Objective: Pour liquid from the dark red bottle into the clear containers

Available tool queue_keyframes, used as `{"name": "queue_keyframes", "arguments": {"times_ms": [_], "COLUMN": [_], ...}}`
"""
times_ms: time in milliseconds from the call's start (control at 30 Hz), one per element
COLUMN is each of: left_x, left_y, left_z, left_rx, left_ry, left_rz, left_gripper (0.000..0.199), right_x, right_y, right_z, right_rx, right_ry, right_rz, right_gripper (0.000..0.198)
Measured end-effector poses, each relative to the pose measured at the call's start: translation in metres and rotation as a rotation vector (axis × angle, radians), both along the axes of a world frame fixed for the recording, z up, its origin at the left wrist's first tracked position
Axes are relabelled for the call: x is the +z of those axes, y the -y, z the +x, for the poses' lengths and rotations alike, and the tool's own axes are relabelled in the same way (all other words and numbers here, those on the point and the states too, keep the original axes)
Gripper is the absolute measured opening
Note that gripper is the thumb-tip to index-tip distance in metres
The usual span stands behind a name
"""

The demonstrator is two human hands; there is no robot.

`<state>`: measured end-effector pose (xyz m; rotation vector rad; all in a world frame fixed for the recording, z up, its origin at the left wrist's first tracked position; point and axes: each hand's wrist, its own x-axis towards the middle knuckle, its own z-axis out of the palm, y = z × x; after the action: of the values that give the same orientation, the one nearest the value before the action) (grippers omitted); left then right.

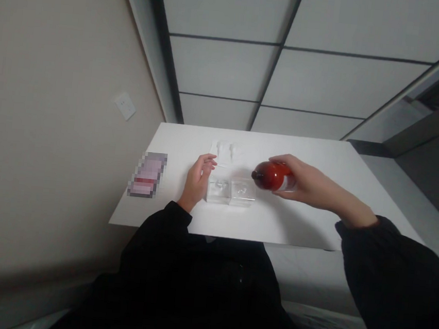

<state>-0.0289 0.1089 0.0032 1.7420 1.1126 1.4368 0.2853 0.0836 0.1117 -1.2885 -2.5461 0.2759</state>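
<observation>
the right hand (299, 180) has fingers wrapped around a tilted red bottle (272, 176); the left hand (198, 177), fingers partly open and empty, is just beside two clear boxes (218, 195).

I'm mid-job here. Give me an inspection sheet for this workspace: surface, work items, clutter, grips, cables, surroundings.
Surface: white table, bearing the items below.
Work items: red bottle, dark cap pointing left; left clear container and right clear container, side by side.
Clutter: small white items behind the containers, too faint to identify; pixelated pinkish item near the table's left edge.
Grips: right hand around the bottle; left hand loosely curled beside the left container, contact unclear.
Cables: nothing seen.
Surroundings: pale panels behind; socket on the left wall.
</observation>
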Motion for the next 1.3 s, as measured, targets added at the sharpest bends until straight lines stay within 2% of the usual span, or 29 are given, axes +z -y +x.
{"name": "queue_keyframes", "arguments": {"times_ms": [133,333,433,767,1067,1200,1300], "left_x": [-0.001,-0.002,-0.003,0.0,0.002,0.002,0.002], "left_y": [0.0,-0.001,-0.002,0.0,0.002,0.002,0.002], "left_z": [-0.002,-0.003,-0.003,-0.003,-0.003,-0.003,-0.003], "left_rx": [0.022,0.092,0.114,0.128,0.134,0.142,0.146], "left_ry": [0.009,0.037,0.039,0.048,0.027,0.018,0.015], "left_rz": [0.008,0.006,0.001,0.006,0.009,0.012,0.008], "left_gripper": [0.041,0.044,0.046,0.048,0.047,0.049,0.049], "right_x": [-0.004,-0.006,-0.007,0.004,0.026,0.029,0.026], "right_y": [-0.018,-0.045,-0.049,-0.04,-0.025,-0.023,-0.024], "right_z": [-0.014,-0.06,-0.074,-0.088,-0.098,-0.102,-0.104], "right_rx": [0.041,0.297,0.336,0.429,0.523,0.567,0.59], "right_ry": [-0.091,0.036,0.088,0.248,0.416,0.463,0.417], "right_rz": [0.104,0.267,0.308,0.456,0.564,0.605,0.634], "right_gripper": [0.059,0.054,0.054,0.051,0.067,0.064,0.059]}}
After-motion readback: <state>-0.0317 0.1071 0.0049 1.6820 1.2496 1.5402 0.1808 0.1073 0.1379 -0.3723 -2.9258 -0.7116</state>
